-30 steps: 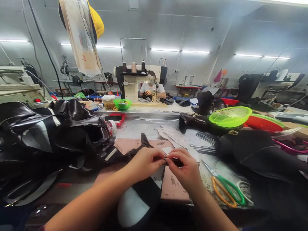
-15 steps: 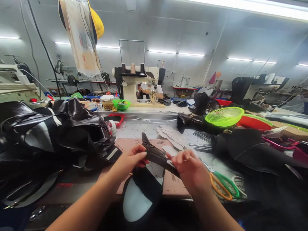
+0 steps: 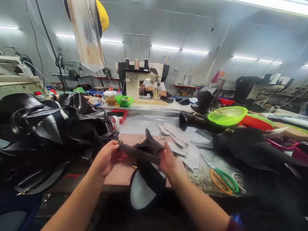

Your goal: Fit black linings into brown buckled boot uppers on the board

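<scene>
A black boot upper (image 3: 152,141) is stretched between my hands above the pink cutting board (image 3: 116,175). My left hand (image 3: 106,158) pinches the left end of its flat dark edge band. On the other side, my right hand (image 3: 169,160) grips the band's right end, fingers closed round it. Below the band hangs the rest of the piece, with a pale oval patch (image 3: 141,191) inside a black border. Grey paper-like pieces (image 3: 178,147) lie just beyond my right hand. Scissors (image 3: 221,179) with orange and green handles rest to its right.
Shiny black boot pieces (image 3: 79,118) are heaped on the left. More dark material (image 3: 250,147), a lime-green basket (image 3: 227,115) and a red basin (image 3: 256,123) occupy the right. Straight ahead stands a sewing machine (image 3: 133,81), with a co-worker (image 3: 162,86) behind it.
My left hand has moved left to the band's end, and my right hand has moved left and closed on the other end. The band now lies nearly level between them.
</scene>
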A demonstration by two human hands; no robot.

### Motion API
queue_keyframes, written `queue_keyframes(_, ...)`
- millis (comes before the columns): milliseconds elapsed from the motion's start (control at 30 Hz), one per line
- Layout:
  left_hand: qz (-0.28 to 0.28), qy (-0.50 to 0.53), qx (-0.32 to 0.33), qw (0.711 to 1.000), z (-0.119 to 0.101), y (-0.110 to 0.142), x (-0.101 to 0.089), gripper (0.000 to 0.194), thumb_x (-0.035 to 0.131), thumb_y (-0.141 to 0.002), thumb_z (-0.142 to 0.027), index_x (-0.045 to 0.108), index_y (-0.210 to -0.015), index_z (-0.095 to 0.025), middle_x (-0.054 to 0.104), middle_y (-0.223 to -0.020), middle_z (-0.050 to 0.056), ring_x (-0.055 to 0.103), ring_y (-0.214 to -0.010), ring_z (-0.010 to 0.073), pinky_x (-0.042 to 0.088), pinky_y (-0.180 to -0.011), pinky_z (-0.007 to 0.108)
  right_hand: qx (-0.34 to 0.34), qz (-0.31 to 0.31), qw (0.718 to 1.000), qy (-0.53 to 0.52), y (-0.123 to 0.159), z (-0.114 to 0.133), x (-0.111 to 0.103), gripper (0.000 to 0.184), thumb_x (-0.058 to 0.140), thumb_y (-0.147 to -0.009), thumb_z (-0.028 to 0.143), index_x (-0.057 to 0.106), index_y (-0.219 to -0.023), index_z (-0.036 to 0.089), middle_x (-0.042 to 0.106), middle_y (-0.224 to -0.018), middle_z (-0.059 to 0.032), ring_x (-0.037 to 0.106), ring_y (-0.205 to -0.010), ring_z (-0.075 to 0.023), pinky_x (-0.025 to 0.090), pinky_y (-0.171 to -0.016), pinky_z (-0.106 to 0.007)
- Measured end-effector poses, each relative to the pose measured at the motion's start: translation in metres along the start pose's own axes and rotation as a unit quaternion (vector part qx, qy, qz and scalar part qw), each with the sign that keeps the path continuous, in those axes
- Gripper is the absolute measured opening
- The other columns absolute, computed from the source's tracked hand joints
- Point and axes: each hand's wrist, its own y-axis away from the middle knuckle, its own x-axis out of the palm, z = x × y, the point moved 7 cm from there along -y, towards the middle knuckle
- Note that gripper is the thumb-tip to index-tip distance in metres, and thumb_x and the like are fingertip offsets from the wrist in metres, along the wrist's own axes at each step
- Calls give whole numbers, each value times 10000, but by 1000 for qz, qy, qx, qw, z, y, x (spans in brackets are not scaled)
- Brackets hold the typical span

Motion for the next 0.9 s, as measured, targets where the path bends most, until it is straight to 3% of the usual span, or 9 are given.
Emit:
queue_keyframes(100,-2,27,5,1000,-1,7,-7,133,539,-621,-119,447,-701,-174,583,-531,-21,554,-446,105,411,-405,160,28,-35,996,-74,-21,12,14,547,216,-832,476,634,-857,125,684,-899,-138,628,-894,-249,485,-817,-388)
queue_keyframes(167,-21,54,8,998,-3,14,-23,137,546,-619,-100,465,-705,-169,567,-529,-33,539,-441,89,417,-409,153,73,-4,996,-55,-18,20,12,446,313,-795,425,645,-756,131,694,-782,-130,652,-793,-256,495,-789,-399)
queue_keyframes(233,-41,76,4,996,1,19,-42,133,548,-623,-89,480,-708,-165,551,-539,-41,524,-434,75,417,-401,147,112,52,992,4,-5,26,6,337,416,-743,375,653,-708,138,690,-700,-108,659,-721,-254,504,-755,-405)
queue_keyframes(333,-54,78,-34,995,20,26,-63,139,551,-645,-83,481,-725,-173,540,-561,-48,526,-437,70,423,-393,143,117,88,987,68,24,28,-3,177,590,-625,289,658,-716,153,686,-670,-59,651,-657,-226,513,-698,-372)
queue_keyframes(433,-81,43,-66,994,48,30,-72,136,552,-683,-95,465,-739,-183,559,-579,-48,556,-463,76,430,-405,140,104,90,987,87,55,14,-1,235,693,-579,293,669,-783,179,697,-746,-45,646,-695,-218,512,-685,-347)
queue_keyframes(567,-126,15,-50,991,74,37,-65,110,566,-717,-150,468,-761,-176,615,-636,-30,600,-522,91,459,-463,160,79,42,992,93,82,-11,-1,317,703,-622,380,669,-883,205,700,-826,-51,643,-780,-236,504,-742,-373)
queue_keyframes(767,-39,-3,-67,997,87,39,-37,202,634,-637,-252,612,-799,-133,639,-639,2,596,-536,112,463,-498,196,95,-4,983,154,100,-20,-1,335,696,-626,442,683,-824,173,697,-779,-59,634,-800,-263,500,-751,-370)
queue_keyframes(900,-35,-20,-82,996,80,43,-35,203,591,-633,-233,647,-805,-142,664,-643,15,608,-546,114,460,-518,193,106,-41,979,167,104,-15,-4,330,715,-579,470,683,-748,189,689,-716,-36,632,-743,-251,511,-719,-346)
